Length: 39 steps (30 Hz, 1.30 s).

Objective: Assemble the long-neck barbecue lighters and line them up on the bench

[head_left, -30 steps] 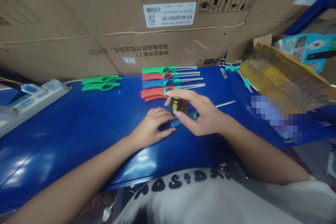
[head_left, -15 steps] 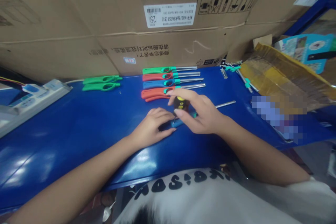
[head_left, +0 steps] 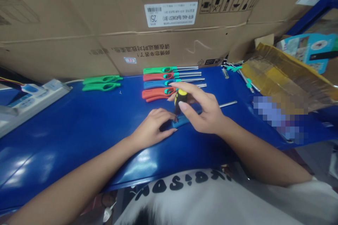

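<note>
My right hand [head_left: 204, 110] grips a stubby black-and-yellow screwdriver [head_left: 180, 100], its handle leaning and its tip down at the handle end of a blue gas lighter [head_left: 182, 121]. That lighter lies on the blue table, its metal tube [head_left: 229, 104] sticking out beyond my right hand. With thumb and index finger around the lighter's handle end, my left hand [head_left: 151, 126] steadies it. Just behind are several lighters in a row, among them a green one [head_left: 155, 70], a red one [head_left: 154, 77], a blue one [head_left: 154, 84] and orange-red ones [head_left: 153, 93].
Green handle shells [head_left: 101, 83] lie at the back left, near a white power strip [head_left: 50, 95]. A large cardboard box [head_left: 111, 10] walls off the back. At right are loose metal tubes [head_left: 246, 81] with green parts, and a taped yellow-brown carton [head_left: 285, 77].
The screwdriver handle has tilted, its top now toward the right, and my right fingers have shifted around it. My left hand and the blue lighter stay in place.
</note>
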Motion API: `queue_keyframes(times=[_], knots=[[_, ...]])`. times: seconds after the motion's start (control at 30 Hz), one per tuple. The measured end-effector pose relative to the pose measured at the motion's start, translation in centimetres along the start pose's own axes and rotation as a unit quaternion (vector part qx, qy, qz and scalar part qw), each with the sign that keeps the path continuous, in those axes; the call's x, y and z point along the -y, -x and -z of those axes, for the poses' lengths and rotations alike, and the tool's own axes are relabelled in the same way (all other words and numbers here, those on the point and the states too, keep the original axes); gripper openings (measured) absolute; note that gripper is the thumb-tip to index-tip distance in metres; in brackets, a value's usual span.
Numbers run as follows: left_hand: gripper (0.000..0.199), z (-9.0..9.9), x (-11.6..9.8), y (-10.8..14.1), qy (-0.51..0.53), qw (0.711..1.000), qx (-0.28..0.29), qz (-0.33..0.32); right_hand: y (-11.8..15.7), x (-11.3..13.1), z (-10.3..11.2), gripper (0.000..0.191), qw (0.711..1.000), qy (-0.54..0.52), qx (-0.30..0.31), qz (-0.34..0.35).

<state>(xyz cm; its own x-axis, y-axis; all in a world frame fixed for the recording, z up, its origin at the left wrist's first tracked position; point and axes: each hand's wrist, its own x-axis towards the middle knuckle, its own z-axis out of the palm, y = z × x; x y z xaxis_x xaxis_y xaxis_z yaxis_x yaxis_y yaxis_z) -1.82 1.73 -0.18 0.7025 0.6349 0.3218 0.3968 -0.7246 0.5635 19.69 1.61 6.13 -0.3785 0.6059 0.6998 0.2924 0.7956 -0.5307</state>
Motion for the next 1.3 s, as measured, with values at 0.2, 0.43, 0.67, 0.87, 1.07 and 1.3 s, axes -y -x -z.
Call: queue_keyframes(times=[0.2,0.43,0.67,0.87,1.07,1.3], knots=[[0.021,-0.1,0.0,0.0,-0.002,1.0,-0.003,0.004,0.0,-0.5,0.6,0.038,0.996,0.055,0.025,0.065],[0.022,0.0,-0.1,-0.1,0.0,1.0,-0.009,-0.001,-0.1,-0.4,0.5,0.036,0.988,0.096,0.034,0.116],[0.02,-0.1,0.0,-0.1,0.008,1.0,-0.012,-0.004,-0.4,-0.2,1.1,0.037,0.995,0.047,0.06,0.07],[0.02,0.0,0.0,-0.2,0.017,1.0,-0.005,-0.004,-0.3,-0.4,1.1,0.038,0.987,0.112,0.026,0.109],[0.021,-0.2,0.1,-0.1,0.011,1.0,-0.016,-0.016,-0.2,-0.5,0.9,0.039,0.995,0.064,0.035,0.074],[0.021,0.0,0.0,-0.2,0.024,1.0,0.0,-0.002,-0.5,-0.3,1.0,0.044,0.998,0.037,0.048,0.028]])
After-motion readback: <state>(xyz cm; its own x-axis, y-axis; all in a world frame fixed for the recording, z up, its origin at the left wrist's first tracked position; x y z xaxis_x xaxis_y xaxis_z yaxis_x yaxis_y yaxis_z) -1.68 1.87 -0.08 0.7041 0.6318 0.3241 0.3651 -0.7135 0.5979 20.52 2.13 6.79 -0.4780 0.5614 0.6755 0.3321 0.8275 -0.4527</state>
